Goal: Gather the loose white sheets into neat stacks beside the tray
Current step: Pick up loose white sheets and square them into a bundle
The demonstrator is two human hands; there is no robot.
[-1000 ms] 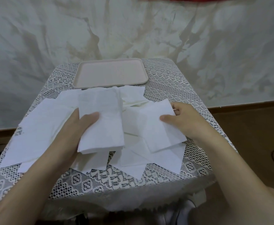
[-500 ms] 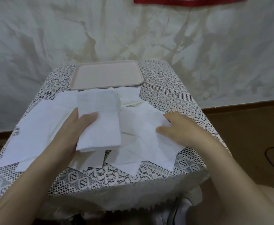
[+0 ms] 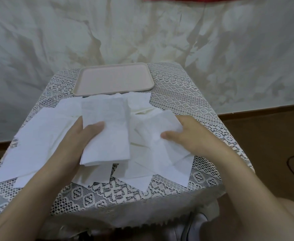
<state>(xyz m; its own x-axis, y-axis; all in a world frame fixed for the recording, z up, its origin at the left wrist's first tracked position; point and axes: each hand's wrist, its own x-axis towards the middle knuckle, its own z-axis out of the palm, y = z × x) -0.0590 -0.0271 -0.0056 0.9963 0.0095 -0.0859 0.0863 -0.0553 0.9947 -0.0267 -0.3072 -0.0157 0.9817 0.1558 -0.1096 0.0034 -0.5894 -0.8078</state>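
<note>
White sheets (image 3: 108,136), left hand (image 3: 75,143) gripping, right hand (image 3: 193,136) pinching

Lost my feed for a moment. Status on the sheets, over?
Left grip holds a small stack. Right grip pinches a loose sheet. More sheets scattered on the cloth, short of the tray. Nothing else in the way.

Loose white sheets (image 3: 43,140) beside tray (image 3: 114,79)
</note>
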